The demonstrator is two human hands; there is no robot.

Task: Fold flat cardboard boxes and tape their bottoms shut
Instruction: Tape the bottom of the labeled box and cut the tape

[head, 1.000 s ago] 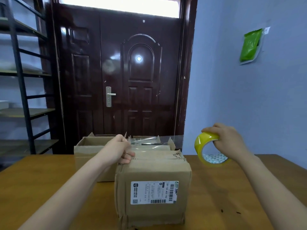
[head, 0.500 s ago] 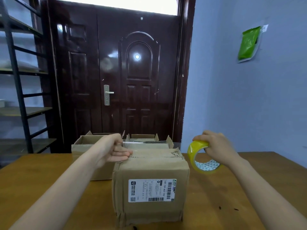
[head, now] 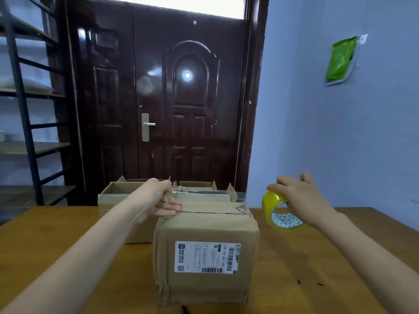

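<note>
Dark door (head: 190,105) behind wooden table (head: 317,257); metal shelving (head: 25,105) left; green packet (head: 341,58) on blue wall.

Left hand (head: 166,201) resting on closed cardboard box (head: 205,252) atop wooden table (head: 317,279), right hand (head: 301,198) gripping yellow tape roll (head: 275,208) just beside, open boxes (head: 118,193) behind.
</note>
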